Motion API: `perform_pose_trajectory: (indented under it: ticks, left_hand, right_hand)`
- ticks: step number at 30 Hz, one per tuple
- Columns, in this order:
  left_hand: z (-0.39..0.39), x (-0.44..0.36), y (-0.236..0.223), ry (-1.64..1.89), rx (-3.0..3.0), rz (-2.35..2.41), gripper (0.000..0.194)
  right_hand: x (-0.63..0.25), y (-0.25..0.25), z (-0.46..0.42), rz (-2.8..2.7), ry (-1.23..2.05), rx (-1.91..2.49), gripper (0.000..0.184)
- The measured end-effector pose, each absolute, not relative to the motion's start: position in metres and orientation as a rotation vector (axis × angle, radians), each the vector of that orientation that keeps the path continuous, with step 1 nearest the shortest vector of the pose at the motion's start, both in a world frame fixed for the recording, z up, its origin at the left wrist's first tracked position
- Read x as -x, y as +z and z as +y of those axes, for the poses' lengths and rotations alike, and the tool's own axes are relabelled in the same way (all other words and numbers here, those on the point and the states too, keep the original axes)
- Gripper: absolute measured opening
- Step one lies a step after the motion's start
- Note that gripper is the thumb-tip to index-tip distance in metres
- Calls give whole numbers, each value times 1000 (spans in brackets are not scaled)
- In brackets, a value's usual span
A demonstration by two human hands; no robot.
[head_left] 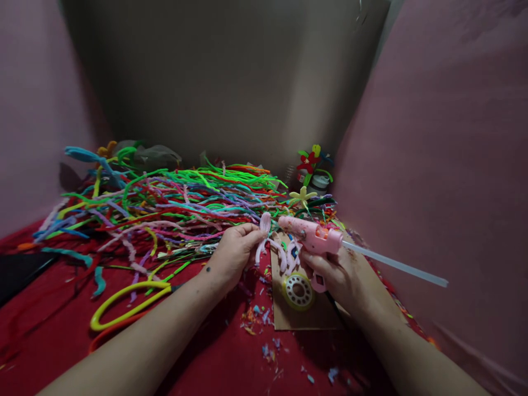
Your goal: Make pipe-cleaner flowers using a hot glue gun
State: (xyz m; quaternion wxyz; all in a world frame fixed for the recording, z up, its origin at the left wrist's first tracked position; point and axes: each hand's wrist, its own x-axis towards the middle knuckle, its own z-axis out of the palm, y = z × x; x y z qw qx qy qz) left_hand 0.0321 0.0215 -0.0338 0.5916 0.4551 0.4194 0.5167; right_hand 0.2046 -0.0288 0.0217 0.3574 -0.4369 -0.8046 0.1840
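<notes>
Between the thumb and fingers of my left hand (241, 245) is a pale pink pipe-cleaner piece (265, 222), bent into a loop that stands upright. My right hand (334, 272) is wrapped round the handle of a pink glue gun (309, 232). Its nozzle points left, a short way from the loop. A long translucent glue stick (398, 264) sticks out of the gun's back end. Below the hands, more pale pink pipe-cleaner pieces (282, 257) lie by a cardboard sheet (289, 319). A yellow-rimmed white tape roll (298, 291) rests on that cardboard.
A wide heap of colourful pipe cleaners (198, 192) covers the back left. Yellow-handled scissors (124, 308) lie by my left forearm. Fuzzy scraps (268, 352) dot the red cloth (198, 352). Pipe-cleaner flowers (308, 161) stand at the back, and a pink wall (449, 165) rises at right.
</notes>
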Motion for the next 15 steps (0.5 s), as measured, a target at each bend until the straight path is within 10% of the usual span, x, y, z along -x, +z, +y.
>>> perform_pose_trajectory:
  ticks: [15]
  left_hand:
    - [22,-31,-35,1198,-1057,949,18]
  right_hand:
    - [-204,22,-31,-2035,558,1190,40]
